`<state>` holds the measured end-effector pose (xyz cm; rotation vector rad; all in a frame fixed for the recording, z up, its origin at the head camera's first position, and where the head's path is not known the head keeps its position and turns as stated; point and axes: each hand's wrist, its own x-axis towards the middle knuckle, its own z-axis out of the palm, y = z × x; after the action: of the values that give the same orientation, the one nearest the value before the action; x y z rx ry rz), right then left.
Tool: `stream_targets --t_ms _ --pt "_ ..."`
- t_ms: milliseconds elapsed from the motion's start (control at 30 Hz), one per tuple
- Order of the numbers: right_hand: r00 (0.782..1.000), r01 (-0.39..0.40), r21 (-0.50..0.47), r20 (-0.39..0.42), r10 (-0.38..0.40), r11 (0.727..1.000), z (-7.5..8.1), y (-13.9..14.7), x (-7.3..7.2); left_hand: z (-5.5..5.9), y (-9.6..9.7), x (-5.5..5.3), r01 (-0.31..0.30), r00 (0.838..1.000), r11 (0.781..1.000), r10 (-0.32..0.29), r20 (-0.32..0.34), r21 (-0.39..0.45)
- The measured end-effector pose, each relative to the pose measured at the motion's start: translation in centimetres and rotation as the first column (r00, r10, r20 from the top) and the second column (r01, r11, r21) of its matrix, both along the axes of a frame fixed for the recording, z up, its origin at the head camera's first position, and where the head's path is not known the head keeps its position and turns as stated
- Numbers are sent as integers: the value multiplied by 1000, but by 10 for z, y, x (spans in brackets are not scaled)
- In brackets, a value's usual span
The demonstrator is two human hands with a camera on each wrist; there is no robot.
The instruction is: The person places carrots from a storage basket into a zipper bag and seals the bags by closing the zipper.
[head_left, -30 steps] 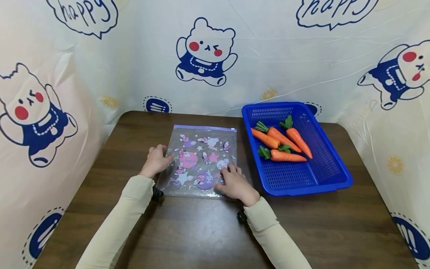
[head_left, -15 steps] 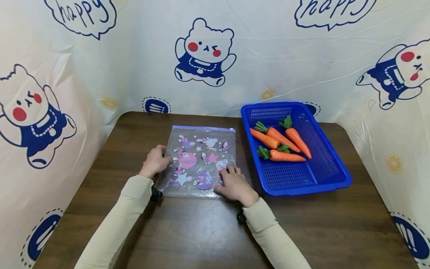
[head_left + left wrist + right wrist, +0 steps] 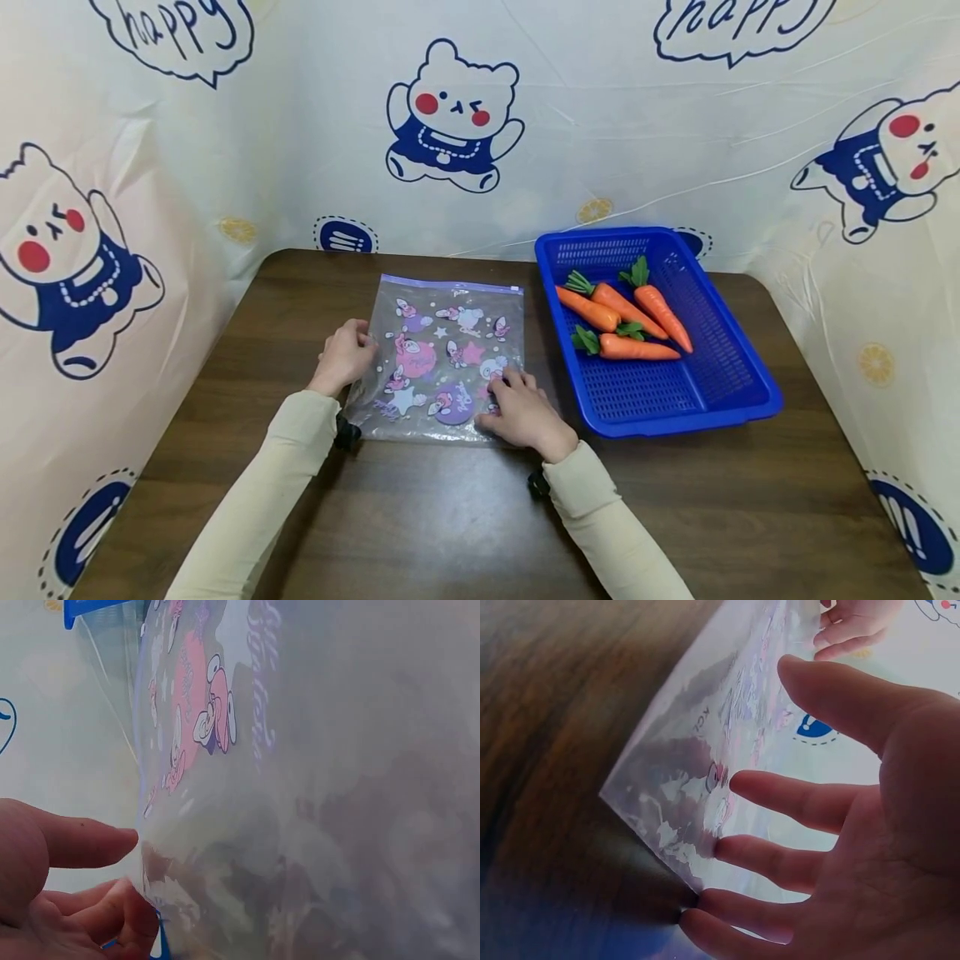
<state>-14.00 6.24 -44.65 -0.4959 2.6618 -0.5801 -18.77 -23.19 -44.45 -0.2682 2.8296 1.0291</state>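
Observation:
A clear zip bag [image 3: 427,400] with pink and purple cartoon prints lies on the brown table, its purple slider strip along the far edge. At its left edge, my left hand [image 3: 347,358] has curled fingers and pinches the plastic, which is slightly raised there. In the left wrist view, the thumb and bent fingers [image 3: 135,919] are at that edge of the bag. My right hand [image 3: 525,415] rests spread on the bag's lower right part. The right wrist view shows its fingertips [image 3: 739,782] touching the plastic near a corner.
Right of the bag stands a blue plastic basket [image 3: 645,417] holding several orange carrots [image 3: 637,348] with green tops. A printed bear curtain [image 3: 300,125] surrounds the brown wooden table [image 3: 450,517] at the back and sides.
My left fingers have curled in at the bag's left edge, and that side has lifted a little. The right hand stays in place on the bag.

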Motion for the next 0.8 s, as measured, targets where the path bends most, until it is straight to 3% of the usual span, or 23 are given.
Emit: stream_targets --t_ms 200,533,800 --pt "1000 -6 14 -15 6 1000 0 1 1 1 0 -2 15 998 1000 -15 -61 -11" --pt "999 -23 13 -45 24 1000 -1 1 5 4 -1 -2 27 999 1000 -27 28 7" --pt "999 -12 9 -47 13 1000 0 0 7 1 1 -2 31 998 999 -33 48 24"
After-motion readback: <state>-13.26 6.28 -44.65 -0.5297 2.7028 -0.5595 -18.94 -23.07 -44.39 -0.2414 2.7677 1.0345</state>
